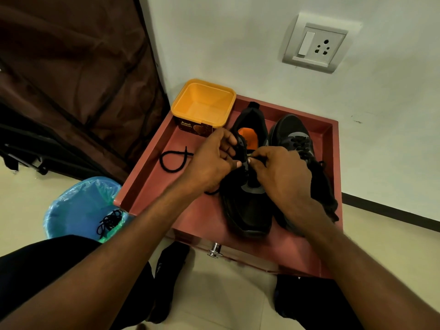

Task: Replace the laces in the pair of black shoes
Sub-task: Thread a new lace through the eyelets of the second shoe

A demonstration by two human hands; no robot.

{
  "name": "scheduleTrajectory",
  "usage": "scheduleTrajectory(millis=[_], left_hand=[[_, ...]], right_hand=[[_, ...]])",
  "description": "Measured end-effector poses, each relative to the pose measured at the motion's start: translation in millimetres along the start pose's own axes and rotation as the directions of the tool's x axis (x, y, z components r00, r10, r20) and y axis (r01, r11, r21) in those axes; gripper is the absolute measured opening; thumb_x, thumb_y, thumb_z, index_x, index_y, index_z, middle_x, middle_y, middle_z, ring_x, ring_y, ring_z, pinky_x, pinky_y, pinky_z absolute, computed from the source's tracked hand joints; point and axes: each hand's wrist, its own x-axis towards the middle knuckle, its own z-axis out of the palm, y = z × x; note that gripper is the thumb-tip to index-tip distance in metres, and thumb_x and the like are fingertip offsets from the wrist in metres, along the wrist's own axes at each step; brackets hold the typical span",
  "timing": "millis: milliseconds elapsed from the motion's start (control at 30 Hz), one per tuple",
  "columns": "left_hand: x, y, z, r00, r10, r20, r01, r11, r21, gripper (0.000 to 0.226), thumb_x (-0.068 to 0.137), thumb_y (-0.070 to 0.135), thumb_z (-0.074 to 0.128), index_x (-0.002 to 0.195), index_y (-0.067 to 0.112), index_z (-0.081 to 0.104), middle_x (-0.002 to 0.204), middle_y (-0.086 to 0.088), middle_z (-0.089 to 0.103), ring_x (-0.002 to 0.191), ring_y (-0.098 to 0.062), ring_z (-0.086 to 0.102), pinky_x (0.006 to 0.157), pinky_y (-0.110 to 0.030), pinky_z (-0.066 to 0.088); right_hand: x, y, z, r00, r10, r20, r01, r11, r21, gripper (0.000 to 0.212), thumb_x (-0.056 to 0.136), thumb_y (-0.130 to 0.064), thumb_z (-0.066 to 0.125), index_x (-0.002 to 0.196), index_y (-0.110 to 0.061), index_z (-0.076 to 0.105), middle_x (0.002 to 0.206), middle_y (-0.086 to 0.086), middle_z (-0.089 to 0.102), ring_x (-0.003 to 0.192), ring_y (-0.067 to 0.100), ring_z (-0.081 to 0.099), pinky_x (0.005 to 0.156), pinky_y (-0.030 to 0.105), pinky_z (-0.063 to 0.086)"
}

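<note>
Between tray (147, 177) walls, hands (209, 160) (283, 177) pinch lace (244, 158).

Two shoes lie side by side in the drawer (152, 177): the left shoe (247, 206) under both hands, the right shoe (292, 136) beside it. An ice-cream tub (203, 106) stands at the back-left corner, with a loose lace (171, 160) before it. Left of the drawer, on the floor, a bin (78, 206) holds what seems a bundle of laces (109, 221).
</note>
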Motion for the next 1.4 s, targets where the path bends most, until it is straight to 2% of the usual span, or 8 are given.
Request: scheduleTrajectory(millis=[100, 300, 567, 800, 1067, 1167, 1267, 1400], left_hand=[[0.8, -3.2, 0.0, 0.999, -0.008, -0.032, 0.010, 0.998, 0.067, 0.018, 0.083, 0.007, 0.082, 0.097, 0.011, 0.071, 0.091, -0.009, 0.074, 0.086, -0.022, 0.073, 0.083, -0.043, 0.062], [-5.2, -6.1, 11.0, 0.986, 0.057, -0.154, -0.040, 0.993, 0.112, 0.013, 0.082, 0.010, 0.084, 0.087, 0.016, 0.073, 0.082, 0.005, 0.074, 0.079, -0.009, 0.071, 0.069, -0.021, 0.057], [-6.7, -6.1, 20.0, 0.979, 0.126, -0.161, -0.093, 0.976, 0.199, 0.006, 0.085, 0.017, 0.081, 0.086, 0.021, 0.076, 0.085, 0.009, 0.072, 0.079, -0.004, 0.068, 0.067, -0.020, 0.054], [-5.5, 8.5, 4.3, 0.954, 0.299, 0.005, -0.285, 0.905, 0.317, 0.002, 0.091, 0.016, 0.072, 0.091, 0.018, 0.072, 0.093, 0.007, 0.067, 0.089, -0.010, 0.065, 0.077, -0.030, 0.053], [-1.1, 48.6, -24.5, 0.981, 0.133, -0.138, -0.184, 0.860, -0.476, 0.008, 0.106, 0.010, 0.053, 0.098, 0.008, 0.055, 0.079, -0.009, 0.066, 0.074, -0.025, 0.068, 0.062, -0.031, 0.054], [6.0, 35.2, -27.3, 0.964, 0.173, -0.201, -0.183, 0.983, -0.030, 0.006, 0.101, 0.017, 0.064, 0.100, 0.011, 0.063, 0.076, 0.000, 0.067, 0.068, -0.015, 0.066, 0.060, -0.029, 0.053], [4.8, 13.8, -20.5, 0.995, 0.098, 0.012, -0.094, 0.900, 0.425, 0.012, 0.089, 0.029, 0.080, 0.092, 0.021, 0.072, 0.084, 0.006, 0.070, 0.079, -0.010, 0.067, 0.067, -0.028, 0.052], [2.5, 2.2, -10.9, 0.998, 0.061, 0.024, -0.066, 0.891, 0.450, 0.016, 0.090, 0.016, 0.076, 0.078, 0.019, 0.066, 0.078, 0.005, 0.067, 0.075, -0.012, 0.065, 0.069, -0.039, 0.056]], right_hand=[[4.9, -0.6, -1.1, 0.996, -0.044, 0.079, 0.038, 0.996, 0.077, 0.018, 0.101, -0.035, 0.063, 0.110, -0.029, 0.077, 0.079, -0.007, 0.071, 0.066, 0.013, 0.067, 0.056, 0.032, 0.055], [11.3, 3.4, -9.0, 0.944, -0.151, 0.294, 0.073, 0.963, 0.258, 0.022, 0.104, -0.021, 0.055, 0.117, -0.020, 0.073, 0.085, -0.005, 0.072, 0.071, 0.012, 0.068, 0.067, 0.037, 0.060], [4.7, 1.1, -9.5, 0.983, -0.106, 0.148, 0.122, 0.987, -0.107, 0.006, 0.099, -0.027, 0.057, 0.101, -0.023, 0.061, 0.070, -0.001, 0.056, 0.065, 0.025, 0.060, 0.052, 0.031, 0.041], [8.2, 8.6, -19.9, 0.968, -0.107, 0.228, 0.132, 0.986, -0.100, 0.056, 0.095, -0.043, 0.060, 0.146, -0.034, 0.040, 0.084, -0.006, 0.066, 0.073, 0.018, 0.066, 0.064, 0.040, 0.059], [9.1, 14.0, -17.4, 0.969, -0.127, 0.212, 0.119, 0.992, 0.051, 0.081, 0.090, -0.054, 0.069, 0.157, -0.028, 0.033, 0.132, 0.003, 0.048, 0.119, 0.023, 0.055, 0.088, 0.031, 0.045], [7.1, 10.4, -20.9, 0.952, -0.119, 0.283, 0.108, 0.993, 0.054, 0.098, 0.082, -0.071, 0.070, 0.159, -0.029, 0.026, 0.136, 0.001, 0.042, 0.128, 0.022, 0.048, 0.099, 0.033, 0.045], [1.4, 6.1, -20.0, 0.945, -0.124, 0.303, 0.151, 0.986, -0.066, 0.118, 0.071, -0.078, 0.074, 0.161, -0.027, 0.017, 0.145, 0.001, 0.035, 0.136, 0.025, 0.039, 0.104, 0.042, 0.048], [0.2, 2.7, -19.1, 0.952, -0.111, 0.285, 0.150, 0.982, -0.118, 0.120, 0.068, -0.077, 0.077, 0.159, -0.024, 0.020, 0.145, 0.000, 0.035, 0.136, 0.025, 0.037, 0.099, 0.042, 0.049]])
